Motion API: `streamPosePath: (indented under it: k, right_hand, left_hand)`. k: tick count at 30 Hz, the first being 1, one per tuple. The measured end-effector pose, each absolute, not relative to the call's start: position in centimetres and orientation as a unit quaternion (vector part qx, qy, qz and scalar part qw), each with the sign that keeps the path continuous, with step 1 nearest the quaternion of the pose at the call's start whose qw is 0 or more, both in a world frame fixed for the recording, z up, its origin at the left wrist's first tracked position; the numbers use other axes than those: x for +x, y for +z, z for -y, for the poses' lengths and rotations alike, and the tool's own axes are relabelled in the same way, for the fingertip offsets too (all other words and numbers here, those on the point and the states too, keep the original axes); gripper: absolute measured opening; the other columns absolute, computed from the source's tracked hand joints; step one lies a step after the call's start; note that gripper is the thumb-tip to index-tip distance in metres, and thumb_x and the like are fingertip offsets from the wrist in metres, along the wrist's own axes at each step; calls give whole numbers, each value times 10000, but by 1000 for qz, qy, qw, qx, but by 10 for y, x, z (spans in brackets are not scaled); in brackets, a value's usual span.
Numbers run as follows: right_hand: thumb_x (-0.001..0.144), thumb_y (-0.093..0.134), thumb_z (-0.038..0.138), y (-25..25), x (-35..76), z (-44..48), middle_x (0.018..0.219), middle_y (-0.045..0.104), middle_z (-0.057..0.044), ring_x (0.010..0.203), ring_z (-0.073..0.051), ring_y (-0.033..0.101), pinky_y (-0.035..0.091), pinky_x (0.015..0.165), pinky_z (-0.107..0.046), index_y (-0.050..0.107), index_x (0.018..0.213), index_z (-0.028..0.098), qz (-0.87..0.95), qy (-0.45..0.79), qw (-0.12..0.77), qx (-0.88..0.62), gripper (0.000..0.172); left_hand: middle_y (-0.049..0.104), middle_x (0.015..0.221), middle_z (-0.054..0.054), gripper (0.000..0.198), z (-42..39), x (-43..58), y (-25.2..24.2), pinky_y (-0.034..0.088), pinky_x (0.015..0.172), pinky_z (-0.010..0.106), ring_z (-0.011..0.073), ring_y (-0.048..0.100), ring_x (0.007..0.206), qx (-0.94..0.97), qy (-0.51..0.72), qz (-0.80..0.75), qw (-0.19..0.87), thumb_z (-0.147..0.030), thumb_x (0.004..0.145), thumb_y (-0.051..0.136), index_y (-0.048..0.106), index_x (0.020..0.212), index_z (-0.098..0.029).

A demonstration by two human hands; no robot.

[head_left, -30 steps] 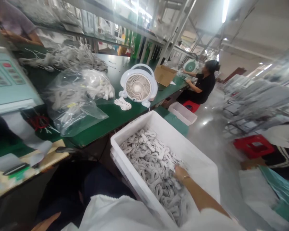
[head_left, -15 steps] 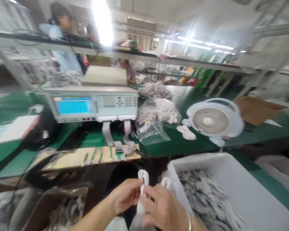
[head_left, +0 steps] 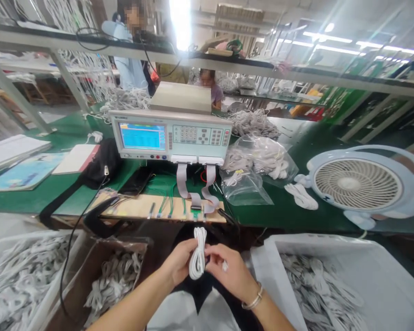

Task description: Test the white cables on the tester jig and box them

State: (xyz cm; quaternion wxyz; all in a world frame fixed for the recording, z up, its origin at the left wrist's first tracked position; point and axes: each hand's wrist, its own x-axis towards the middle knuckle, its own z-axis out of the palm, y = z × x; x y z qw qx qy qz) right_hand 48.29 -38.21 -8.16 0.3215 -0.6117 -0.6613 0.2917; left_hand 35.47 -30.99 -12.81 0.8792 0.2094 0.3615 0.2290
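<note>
A coiled bundle of white cable point(head_left: 198, 257) stands upright in front of my body, just off the table's front edge. My left hand point(head_left: 179, 259) is closed round its left side. On the right side, my right hand point(head_left: 227, 269) has thumb and fingers pinched together at the bundle's edge. A small white cable end point(head_left: 225, 265) pokes out between the right fingers. Beyond the bundle, on the wooden strip point(head_left: 141, 207), lies a small green board point(head_left: 196, 214) joined to a grey ribbon cable point(head_left: 182, 181).
A tester with a lit screen point(head_left: 143, 136) stands on the green table point(head_left: 276, 216). Right of it are bagged cables point(head_left: 271, 156) and a fan point(head_left: 357, 184). Cable bundles fill a white bin point(head_left: 320, 241) at right, and a brown box point(head_left: 81, 280) and another bin point(head_left: 0, 239) at left.
The view has swung left, so the tester and fan appear further right. The bundle is turned broader to view. A second white loop beside my right hand no longer shows.
</note>
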Motion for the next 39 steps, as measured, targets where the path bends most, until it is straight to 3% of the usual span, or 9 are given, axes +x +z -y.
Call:
streamPosePath:
  k: [3, 5, 11, 18, 27, 34, 39]
  right_hand:
    - [737, 557, 284, -73, 478, 388, 854, 585, -14, 774, -152, 517, 409, 680, -263, 542, 999, 258, 780, 213, 187, -558, 264]
    - [779, 504, 265, -74, 477, 389, 843, 593, -20, 771, -156, 509, 404, 663, -267, 556, 953, 244, 812, 162, 142, -542, 183]
    - [820, 398, 222, -86, 482, 384, 777, 577, -36, 717, -143, 496, 385, 609, -247, 543, 874, 183, 806, 75, 168, -562, 160]
    - [800, 422, 194, -80, 479, 380, 701, 543, -3, 644, -144, 464, 301, 509, -257, 530, 778, 212, 853, 14, 56, -519, 112]
    - [790, 405, 184, -90, 483, 378, 711, 564, -20, 653, -143, 483, 315, 510, -249, 537, 786, 185, 865, 12, 86, -494, 132]
    - [781, 431, 185, -96, 486, 374, 763, 575, -10, 690, -139, 494, 328, 545, -248, 528, 867, 201, 871, 36, 98, -479, 131]
    - [777, 411, 168, -105, 480, 372, 674, 561, -19, 647, -158, 491, 313, 514, -266, 538, 776, 183, 872, -13, 86, -482, 128]
  left_hand:
    - [623, 622, 79, 230, 309, 356, -133, 427, 508, 249, 160, 571, 548, 207, 199, -358, 888, -289, 694, 542, 584, 785, -82]
    - [619, 615, 72, 211, 309, 356, -136, 412, 484, 236, 149, 559, 532, 206, 183, -364, 890, -275, 685, 555, 583, 765, -81]
    - [549, 536, 0, 270, 313, 354, -140, 384, 447, 201, 86, 497, 446, 190, 145, -386, 891, -359, 654, 602, 561, 740, -106]
    - [527, 505, -15, 256, 313, 356, -147, 370, 425, 199, 81, 484, 424, 213, 132, -418, 873, -363, 670, 575, 549, 712, -112]
    - [512, 506, -29, 271, 312, 350, -141, 376, 414, 175, 72, 476, 446, 235, 82, -411, 877, -357, 615, 621, 557, 754, -132]
    - [524, 516, -19, 192, 307, 349, -145, 399, 414, 173, 75, 490, 453, 204, 67, -409, 887, -306, 650, 569, 547, 723, -131]
    - [508, 475, -30, 175, 307, 352, -146, 385, 383, 160, 71, 478, 417, 206, 68, -417, 883, -294, 643, 572, 544, 707, -134]
